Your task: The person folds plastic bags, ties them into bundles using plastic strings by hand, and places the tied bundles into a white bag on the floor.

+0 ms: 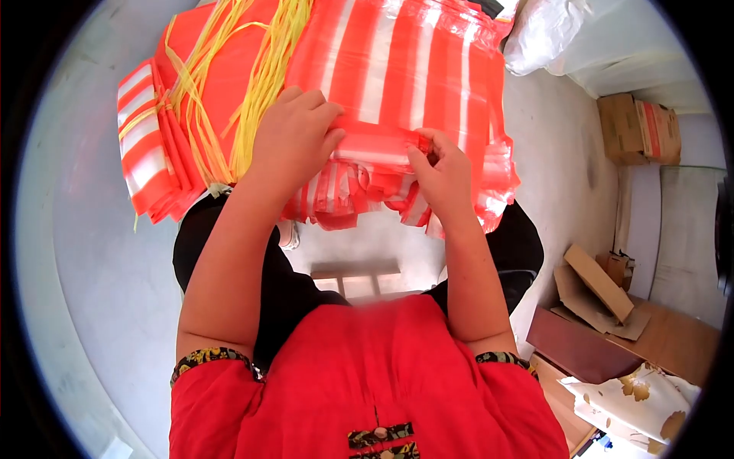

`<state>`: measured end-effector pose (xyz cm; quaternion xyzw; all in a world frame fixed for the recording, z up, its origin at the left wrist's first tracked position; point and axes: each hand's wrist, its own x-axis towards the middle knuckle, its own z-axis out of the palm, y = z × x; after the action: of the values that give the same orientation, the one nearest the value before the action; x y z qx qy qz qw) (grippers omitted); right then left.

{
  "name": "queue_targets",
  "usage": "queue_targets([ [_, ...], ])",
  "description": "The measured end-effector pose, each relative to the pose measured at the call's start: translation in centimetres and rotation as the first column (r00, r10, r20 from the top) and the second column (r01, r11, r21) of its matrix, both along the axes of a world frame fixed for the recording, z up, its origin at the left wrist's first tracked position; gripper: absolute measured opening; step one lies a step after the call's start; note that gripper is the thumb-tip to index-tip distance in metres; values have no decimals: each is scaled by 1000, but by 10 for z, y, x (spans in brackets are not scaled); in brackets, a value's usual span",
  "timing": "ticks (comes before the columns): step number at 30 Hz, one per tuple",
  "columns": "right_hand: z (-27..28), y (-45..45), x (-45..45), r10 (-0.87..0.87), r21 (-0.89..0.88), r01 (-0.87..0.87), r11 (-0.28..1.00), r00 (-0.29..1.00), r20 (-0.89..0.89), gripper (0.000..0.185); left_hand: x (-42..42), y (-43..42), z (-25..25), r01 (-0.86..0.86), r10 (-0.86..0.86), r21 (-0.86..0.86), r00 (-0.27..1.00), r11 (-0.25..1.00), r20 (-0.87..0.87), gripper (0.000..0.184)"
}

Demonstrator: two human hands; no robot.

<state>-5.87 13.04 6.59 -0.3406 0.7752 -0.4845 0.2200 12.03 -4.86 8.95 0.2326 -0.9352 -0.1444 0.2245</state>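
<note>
A stack of red-and-white striped plastic bags (405, 61) lies in front of me, its near edge ruffled above my lap. The near part of the top plastic bag (375, 143) is folded over into a flat strip. My left hand (297, 138) grips the left end of this fold, fingers curled and thumb on the plastic. At the right end, my right hand (443, 172) pinches the fold between thumb and index finger. Yellow plastic strands (264, 99) hang over red plastic, close to my left hand. A folded bundle of striped bags (145, 145) sits at the far left with a yellow tie around it.
A translucent plastic bag (543, 34) is at the upper right. Cardboard boxes (638, 130) stand by the right wall. Lower right, an opened carton (596, 294) rests on a brown wooden surface (673, 340), near a flower-patterned cloth (631, 402).
</note>
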Motion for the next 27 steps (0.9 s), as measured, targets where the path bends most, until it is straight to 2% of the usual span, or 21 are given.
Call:
queue_targets([
  [3, 6, -1, -3, 64, 173, -29, 985, 977, -201, 35, -7, 2, -4, 39, -41, -90, 999, 995, -15, 24],
  [6, 11, -1, -2, 127, 217, -68, 974, 954, -272, 38, -19, 8, -12, 169, -182, -140, 979, 976, -86, 25],
  [9, 7, 8, 0, 75, 60, -55, 997, 902, -425, 34, -27, 19, -15, 332, -341, -106, 936, 937, -81, 26],
  [12, 12, 25, -5, 142, 96, -108, 989, 862, -486, 25, -28, 25, -16, 402, -405, -62, 913, 913, -54, 27],
  [15, 4, 37, -10, 270, 132, -274, 953, 565, -779, 32, -27, 27, -13, 412, -414, -52, 910, 910, -35, 29],
  [19, -6, 40, 3, 323, 99, -366, 925, 623, -712, 29, -23, 30, -12, 426, -424, 7, 903, 905, -61, 33],
  [21, -11, 38, 7, 332, 73, -394, 916, 645, -688, 26, -20, 31, -10, 425, -425, 21, 905, 905, -19, 36],
  [24, -8, 34, 3, 285, -11, -449, 894, 586, -758, 21, -18, 33, -10, 431, -430, 45, 902, 901, -30, 41],
  [27, -1, 29, 2, 256, -93, -382, 919, 760, -598, 16, -16, 37, -6, 415, -412, 61, 909, 908, -61, 42],
])
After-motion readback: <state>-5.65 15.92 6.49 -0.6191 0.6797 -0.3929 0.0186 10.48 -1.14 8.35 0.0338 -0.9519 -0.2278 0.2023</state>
